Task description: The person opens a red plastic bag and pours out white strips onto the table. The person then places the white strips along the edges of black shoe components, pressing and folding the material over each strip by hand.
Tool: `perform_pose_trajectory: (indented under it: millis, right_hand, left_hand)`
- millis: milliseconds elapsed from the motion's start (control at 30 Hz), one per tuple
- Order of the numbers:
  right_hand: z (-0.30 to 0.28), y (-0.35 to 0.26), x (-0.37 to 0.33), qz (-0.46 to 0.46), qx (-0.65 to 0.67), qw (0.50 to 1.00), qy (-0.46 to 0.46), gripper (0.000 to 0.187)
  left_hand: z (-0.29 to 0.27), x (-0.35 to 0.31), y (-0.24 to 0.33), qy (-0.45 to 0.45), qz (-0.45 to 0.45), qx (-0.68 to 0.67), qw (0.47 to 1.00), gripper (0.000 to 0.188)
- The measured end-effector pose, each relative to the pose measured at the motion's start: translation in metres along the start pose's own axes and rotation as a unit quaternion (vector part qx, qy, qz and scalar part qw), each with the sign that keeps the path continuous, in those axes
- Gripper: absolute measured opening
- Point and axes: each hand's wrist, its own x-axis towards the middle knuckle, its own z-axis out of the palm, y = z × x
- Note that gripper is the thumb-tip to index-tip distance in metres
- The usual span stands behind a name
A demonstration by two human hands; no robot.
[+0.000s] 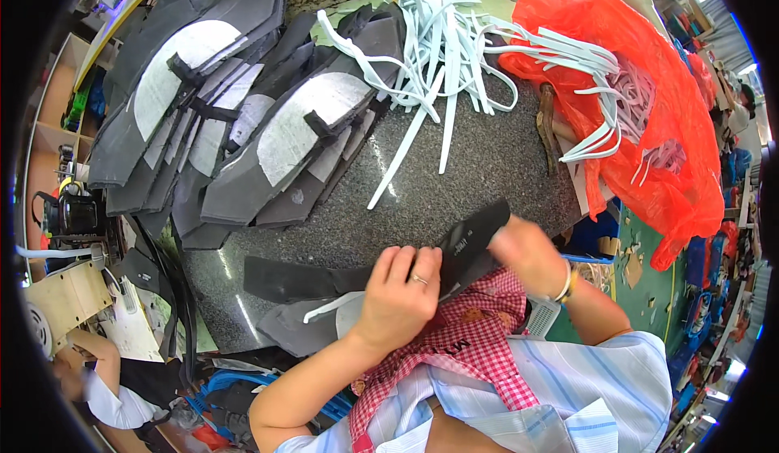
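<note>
My left hand point(398, 300), a ring on one finger, is closed on a flat black sheet piece point(472, 240) with small pale print. The piece rises at a slant to the right, near the front edge of the dark stone tabletop. At its right end my right hand point(531, 258) is closed against its edge, slightly blurred by motion; its fingertips are partly hidden. From under my left hand a pale strip end point(324, 307) sticks out to the left. More black pieces point(296, 279) lie flat beneath and beside that hand.
Stacks of black cut pieces with grey half-round patches point(312, 116) cover the table's left and back. Pale blue strips point(446, 47) lie tangled at the back middle. A red plastic bag point(682, 128) with pinkish strips spreads over the right edge. Another person point(114, 388) sits at lower left.
</note>
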Motion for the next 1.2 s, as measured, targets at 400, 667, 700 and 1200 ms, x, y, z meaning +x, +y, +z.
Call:
perform_pose_trajectory:
  millis: [400,667,700,1200]
  right_hand:
    - [-0.024,0.001,0.015,-0.243,-0.388,0.887,-0.055,0.057]
    - [0.024,-0.008,0.021,-0.174,-0.155,0.96,-0.156,0.079]
    - [0.026,-0.007,0.021,-0.209,-0.192,0.948,-0.141,0.08]
    - [0.091,-0.076,0.043,-0.143,0.044,0.987,-0.06,0.035]
  left_hand:
    - [0.008,-0.002,0.007,-0.033,0.045,0.103,0.993,0.039]
    - [-0.036,-0.022,0.003,0.087,0.08,0.136,0.984,0.028]
    - [-0.047,-0.032,0.001,0.118,0.088,0.165,0.975,0.025]
    - [-0.065,-0.121,-0.04,0.038,-0.154,0.102,0.982,0.03]
